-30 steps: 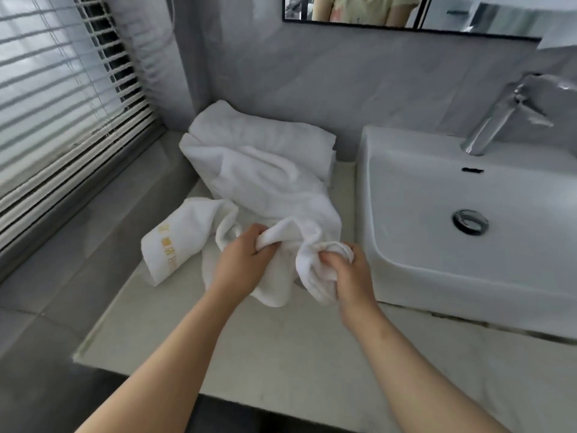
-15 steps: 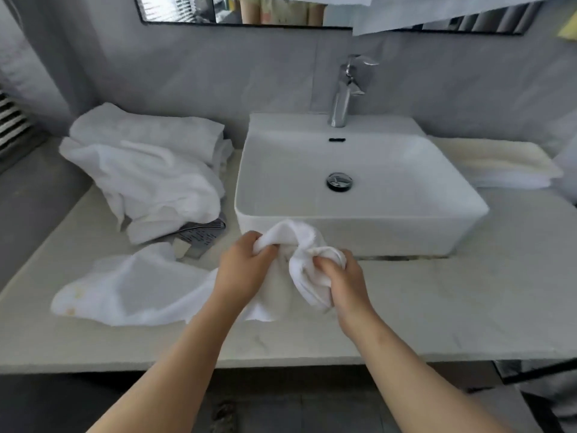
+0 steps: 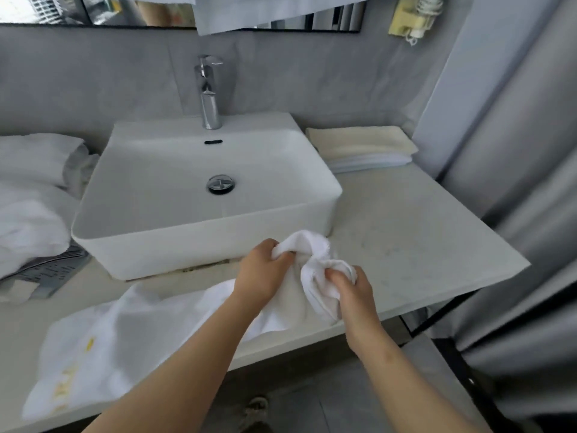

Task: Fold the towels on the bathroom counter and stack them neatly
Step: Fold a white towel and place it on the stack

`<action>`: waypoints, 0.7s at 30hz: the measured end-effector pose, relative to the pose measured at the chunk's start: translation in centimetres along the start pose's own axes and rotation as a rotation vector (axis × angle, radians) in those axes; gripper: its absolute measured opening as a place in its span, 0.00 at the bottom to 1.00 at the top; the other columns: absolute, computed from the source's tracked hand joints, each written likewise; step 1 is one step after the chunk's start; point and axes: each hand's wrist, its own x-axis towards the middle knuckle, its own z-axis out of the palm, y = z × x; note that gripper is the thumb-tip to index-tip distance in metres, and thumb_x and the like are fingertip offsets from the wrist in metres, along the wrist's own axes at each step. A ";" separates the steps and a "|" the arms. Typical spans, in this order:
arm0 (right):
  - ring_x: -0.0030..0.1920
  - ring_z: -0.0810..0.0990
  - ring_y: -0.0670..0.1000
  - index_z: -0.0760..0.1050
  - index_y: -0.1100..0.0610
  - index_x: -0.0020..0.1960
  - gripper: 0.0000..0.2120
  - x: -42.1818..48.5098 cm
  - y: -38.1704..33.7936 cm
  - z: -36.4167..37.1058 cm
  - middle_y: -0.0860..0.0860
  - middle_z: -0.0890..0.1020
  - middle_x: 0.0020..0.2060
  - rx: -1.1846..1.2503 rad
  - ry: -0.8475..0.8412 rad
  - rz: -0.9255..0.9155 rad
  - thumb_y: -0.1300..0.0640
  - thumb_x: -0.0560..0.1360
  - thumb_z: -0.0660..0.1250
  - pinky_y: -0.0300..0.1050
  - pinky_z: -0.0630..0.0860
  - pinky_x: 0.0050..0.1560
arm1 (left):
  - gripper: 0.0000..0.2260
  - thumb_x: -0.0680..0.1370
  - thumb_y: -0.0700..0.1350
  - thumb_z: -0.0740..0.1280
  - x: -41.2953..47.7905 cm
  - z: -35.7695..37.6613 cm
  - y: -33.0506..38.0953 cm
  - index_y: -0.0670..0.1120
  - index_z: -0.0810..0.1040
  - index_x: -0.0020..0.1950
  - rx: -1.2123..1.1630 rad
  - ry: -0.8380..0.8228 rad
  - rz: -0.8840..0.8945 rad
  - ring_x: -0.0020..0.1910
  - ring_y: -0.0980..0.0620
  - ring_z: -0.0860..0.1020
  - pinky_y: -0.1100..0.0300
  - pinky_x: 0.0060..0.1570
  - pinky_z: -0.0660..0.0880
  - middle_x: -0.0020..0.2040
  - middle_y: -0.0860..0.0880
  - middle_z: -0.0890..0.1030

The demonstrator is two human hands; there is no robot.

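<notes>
A white towel (image 3: 131,335) with yellow lettering trails across the front of the counter (image 3: 421,245), its far end hanging over the front edge at lower left. My left hand (image 3: 260,273) and my right hand (image 3: 351,292) each grip a bunched end of it, just in front of the sink's right corner. A heap of unfolded white towels (image 3: 28,198) lies at the far left. A folded stack (image 3: 362,148), cream on top and white beneath, sits at the back right of the counter.
A white vessel sink (image 3: 199,232) with a chrome tap (image 3: 209,92) fills the counter's middle. A grey printed sheet (image 3: 46,273) lies under the left heap. A grey curtain (image 3: 515,182) hangs at right. A mirror (image 3: 93,10) runs above.
Both hands have dragged the towel rightward, from beside the left heap past the sink's front to its right corner. My view has swung right, revealing the folded stack.
</notes>
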 end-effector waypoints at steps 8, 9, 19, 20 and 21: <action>0.44 0.77 0.48 0.74 0.53 0.48 0.07 6.8 -2.3 -6.6 0.50 0.78 0.44 0.042 0.157 -0.018 0.52 0.73 0.68 0.42 0.70 0.38 | 0.10 0.78 0.50 0.60 6.3 8.5 5.0 0.44 0.75 0.50 0.091 -0.116 0.125 0.42 0.50 0.76 0.56 0.43 0.73 0.42 0.50 0.79; 0.43 0.76 0.49 0.74 0.54 0.47 0.06 8.0 -2.7 -7.4 0.51 0.78 0.44 0.043 0.180 -0.015 0.53 0.73 0.68 0.42 0.71 0.38 | 0.11 0.78 0.51 0.60 7.2 9.7 5.7 0.45 0.75 0.50 0.097 -0.130 0.133 0.43 0.49 0.77 0.54 0.44 0.73 0.43 0.50 0.79; 0.41 0.76 0.47 0.74 0.58 0.49 0.14 18.4 -5.0 -13.2 0.51 0.78 0.42 -0.053 0.260 -0.020 0.49 0.69 0.69 0.40 0.70 0.37 | 0.11 0.79 0.51 0.58 15.9 17.9 10.3 0.47 0.73 0.56 0.140 -0.241 0.106 0.49 0.47 0.76 0.55 0.49 0.73 0.49 0.49 0.79; 0.41 0.76 0.47 0.74 0.58 0.50 0.16 19.2 -5.0 -13.6 0.50 0.78 0.42 -0.052 0.262 -0.010 0.48 0.69 0.69 0.40 0.70 0.37 | 0.10 0.79 0.51 0.58 16.5 18.3 10.6 0.48 0.73 0.56 0.149 -0.241 0.099 0.50 0.48 0.76 0.56 0.49 0.72 0.49 0.50 0.79; 0.42 0.76 0.46 0.74 0.58 0.51 0.15 20.0 -4.9 -14.0 0.50 0.78 0.43 -0.055 0.258 -0.001 0.49 0.70 0.69 0.40 0.70 0.37 | 0.10 0.79 0.50 0.59 17.1 18.7 10.7 0.48 0.73 0.56 0.154 -0.236 0.095 0.51 0.48 0.76 0.57 0.48 0.72 0.49 0.50 0.79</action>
